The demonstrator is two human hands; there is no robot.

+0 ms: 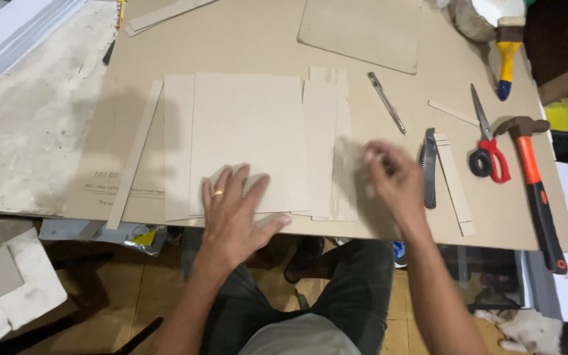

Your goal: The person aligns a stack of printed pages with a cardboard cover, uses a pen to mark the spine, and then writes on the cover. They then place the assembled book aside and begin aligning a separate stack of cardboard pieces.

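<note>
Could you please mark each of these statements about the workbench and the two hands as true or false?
1. The left hand lies flat on the large cardboard sheet. True.
2. The right hand grips the hammer. False: the hammer lies untouched to its right.
3. The scissors have red handles. True.
4. The pen lies on the floor. False: it lies on the table.
5. The utility knife lies just right of the right hand. True.
</note>
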